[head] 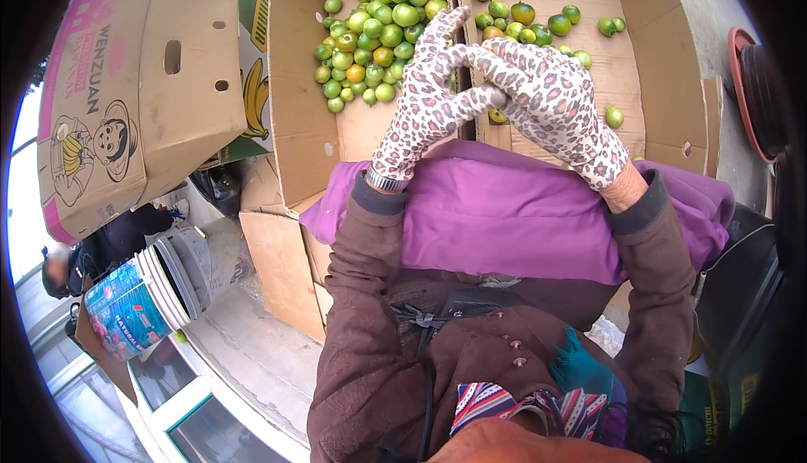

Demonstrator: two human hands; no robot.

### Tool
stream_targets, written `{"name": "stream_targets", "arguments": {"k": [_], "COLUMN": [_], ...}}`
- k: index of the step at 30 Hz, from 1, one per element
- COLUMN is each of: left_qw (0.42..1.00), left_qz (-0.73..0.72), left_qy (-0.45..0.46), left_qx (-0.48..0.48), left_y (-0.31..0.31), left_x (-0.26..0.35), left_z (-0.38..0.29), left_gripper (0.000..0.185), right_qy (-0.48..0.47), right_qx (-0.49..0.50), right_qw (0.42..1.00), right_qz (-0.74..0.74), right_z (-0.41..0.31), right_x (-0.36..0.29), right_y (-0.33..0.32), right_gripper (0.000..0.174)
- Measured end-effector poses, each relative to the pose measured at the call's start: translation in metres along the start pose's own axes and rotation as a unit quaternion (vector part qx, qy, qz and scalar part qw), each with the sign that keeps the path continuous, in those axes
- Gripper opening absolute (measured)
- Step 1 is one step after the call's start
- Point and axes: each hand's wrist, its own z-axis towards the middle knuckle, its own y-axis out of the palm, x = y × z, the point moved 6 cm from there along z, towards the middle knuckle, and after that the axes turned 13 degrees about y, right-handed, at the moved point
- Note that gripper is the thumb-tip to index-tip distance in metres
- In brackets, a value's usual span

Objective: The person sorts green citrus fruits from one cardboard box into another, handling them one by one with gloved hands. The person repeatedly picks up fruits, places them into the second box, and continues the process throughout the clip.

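My left hand [435, 78], in a leopard-print glove with a metal watch band at the wrist, is spread near the shared edge of two cardboard boxes. My right hand [545, 100], gloved alike, has curled fingers that meet the left hand's thumb and fingers. Whether anything small is pinched between them cannot be seen. The left cardboard box [306, 141] holds a heap of small tomatoes [372, 34], mostly green and a few orange. In the right cardboard box [621, 65], scattered green and orange tomatoes [542, 34] lie around and beyond my right hand.
Purple cloth [504, 210] covers my lap against the boxes. A printed banana carton [126, 103] stands at the left. Below it are a plastic bucket [135, 305] and a person in dark clothing [120, 242]. A round, red-rimmed container [747, 94] stands at the right.
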Motion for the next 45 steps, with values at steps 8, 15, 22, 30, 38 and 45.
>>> {"name": "stream_targets", "arguments": {"k": [8,15,22,30,38,45], "left_qw": [0.865,0.856,0.823,0.935,0.956,0.969], "left_qz": [0.343,0.302,0.048,-0.203,-0.205,-0.044], "left_qy": [-0.311,-0.405,-0.561,-0.279,-0.211,-0.207], "left_qx": [-0.192,-0.113,-0.073,0.075,0.018,0.126], "left_y": [-0.024,0.011,-0.011,-0.016,0.009,-0.002], "left_x": [-0.13,-0.15,-0.148,-0.025,0.005,-0.056], "left_z": [-0.089,-0.116,-0.116,-0.007,-0.008,-0.025], "left_gripper": [0.041,0.047,0.035,0.025,0.021,0.041], "right_qy": [0.139,0.12,0.131,-0.008,0.007,-0.028], "right_qx": [-0.058,0.071,-0.014,0.066,-0.006,0.084], "right_qw": [0.974,0.971,0.973,0.998,0.999,0.992], "right_qz": [-0.166,-0.195,-0.191,-0.006,-0.041,-0.089], "right_z": [0.008,0.006,0.007,0.006,-0.003,0.012], "right_x": [0.076,0.087,0.087,0.017,0.005,0.032], "right_y": [0.022,0.01,0.021,-0.007,-0.007,-0.005], "right_gripper": [0.038,0.023,0.027,0.052,0.039,0.041]}}
